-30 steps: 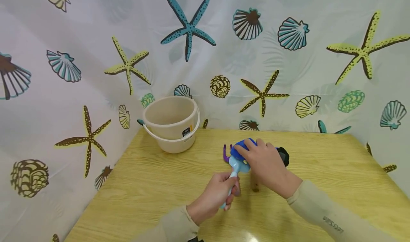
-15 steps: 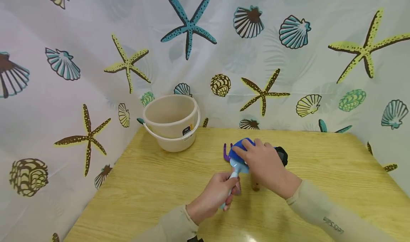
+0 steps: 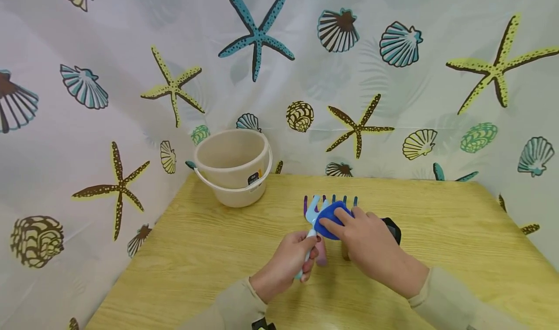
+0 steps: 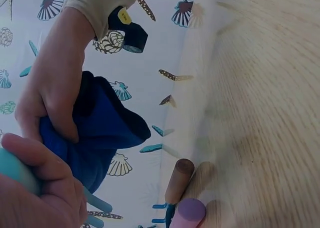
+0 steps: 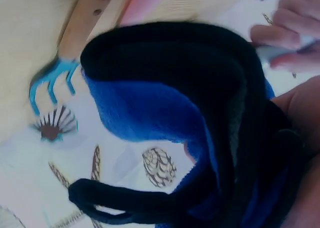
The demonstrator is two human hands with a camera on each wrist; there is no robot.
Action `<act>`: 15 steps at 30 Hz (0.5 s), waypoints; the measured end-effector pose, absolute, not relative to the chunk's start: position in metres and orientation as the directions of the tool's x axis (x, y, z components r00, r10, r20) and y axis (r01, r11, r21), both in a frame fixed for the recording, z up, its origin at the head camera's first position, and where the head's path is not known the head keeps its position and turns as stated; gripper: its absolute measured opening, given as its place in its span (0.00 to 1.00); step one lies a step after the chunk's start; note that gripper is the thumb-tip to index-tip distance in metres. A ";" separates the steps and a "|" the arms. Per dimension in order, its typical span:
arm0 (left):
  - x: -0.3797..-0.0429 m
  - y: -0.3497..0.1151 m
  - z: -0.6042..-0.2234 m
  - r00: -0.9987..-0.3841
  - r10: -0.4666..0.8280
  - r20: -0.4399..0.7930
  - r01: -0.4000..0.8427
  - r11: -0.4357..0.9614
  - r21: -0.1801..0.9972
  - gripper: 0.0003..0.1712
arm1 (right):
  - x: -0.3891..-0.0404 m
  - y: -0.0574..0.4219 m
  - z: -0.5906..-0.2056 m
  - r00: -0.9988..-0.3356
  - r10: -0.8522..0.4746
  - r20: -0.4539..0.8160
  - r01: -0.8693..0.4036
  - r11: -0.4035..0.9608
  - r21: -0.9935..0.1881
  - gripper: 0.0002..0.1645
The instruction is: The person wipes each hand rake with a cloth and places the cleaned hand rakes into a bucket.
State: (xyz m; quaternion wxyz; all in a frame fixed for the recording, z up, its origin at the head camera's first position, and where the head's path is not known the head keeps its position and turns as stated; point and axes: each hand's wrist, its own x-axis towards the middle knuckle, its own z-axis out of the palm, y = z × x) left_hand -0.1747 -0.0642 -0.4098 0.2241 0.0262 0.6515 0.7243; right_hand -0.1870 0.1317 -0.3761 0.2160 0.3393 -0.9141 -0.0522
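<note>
My left hand (image 3: pixel 290 259) grips the handle of a light blue hand rake (image 3: pixel 312 212), whose prongs point up and away from me. In my right hand (image 3: pixel 375 242) is a bunched blue cloth (image 3: pixel 334 223); its black edging (image 5: pixel 170 48) and a black loop (image 5: pixel 120 198) show in the right wrist view. The cloth lies against the right side of the rake's head, covering part of it. Just beyond lie two more rakes: a purple one (image 3: pixel 305 206) with a pink handle (image 4: pixel 189 213), and a teal one (image 5: pixel 55 80) with a wooden handle (image 5: pixel 82 28).
At the back left of the wooden table (image 3: pixel 209 257) stands a beige bucket (image 3: pixel 231 170) with a white bail handle. A curtain (image 3: pixel 279 87) printed with starfish and shells hangs behind the table and along its sides.
My right hand and the cloth have shifted slightly right and toward me, uncovering the light blue prongs. The rake has tilted left. Teal tines behind it have come into sight.
</note>
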 end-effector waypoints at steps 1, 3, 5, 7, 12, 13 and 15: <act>-0.175 -0.065 -0.409 -0.899 0.359 -0.250 -0.288 -0.056 0.956 0.14 | -0.188 0.132 -0.376 -0.673 -0.643 0.365 -0.594 0.764 0.252 0.39; -0.175 -0.065 -0.407 -0.897 0.367 -0.248 -0.291 -0.066 0.954 0.15 | -0.193 0.134 -0.375 -0.682 -0.625 0.381 -0.568 0.780 0.263 0.37; -0.173 -0.065 -0.406 -0.893 0.377 -0.245 -0.292 -0.073 0.953 0.15 | -0.201 0.137 -0.376 -0.703 -0.593 0.393 -0.533 0.805 0.260 0.36; -0.171 -0.065 -0.405 -0.890 0.385 -0.244 -0.295 -0.077 0.953 0.15 | -0.207 0.141 -0.377 -0.727 -0.559 0.397 -0.503 0.829 0.246 0.35; -0.169 -0.065 -0.405 -0.884 0.393 -0.253 -0.304 -0.074 0.950 0.15 | -0.204 0.144 -0.376 -0.749 -0.543 0.379 -0.501 0.839 0.212 0.33; -0.169 -0.065 -0.405 -0.884 0.391 -0.254 -0.306 -0.077 0.949 0.14 | -0.201 0.142 -0.375 -0.746 -0.552 0.372 -0.512 0.833 0.210 0.34; -0.170 -0.066 -0.405 -0.888 0.387 -0.250 -0.303 -0.082 0.949 0.14 | -0.193 0.138 -0.372 -0.727 -0.581 0.365 -0.544 0.812 0.209 0.35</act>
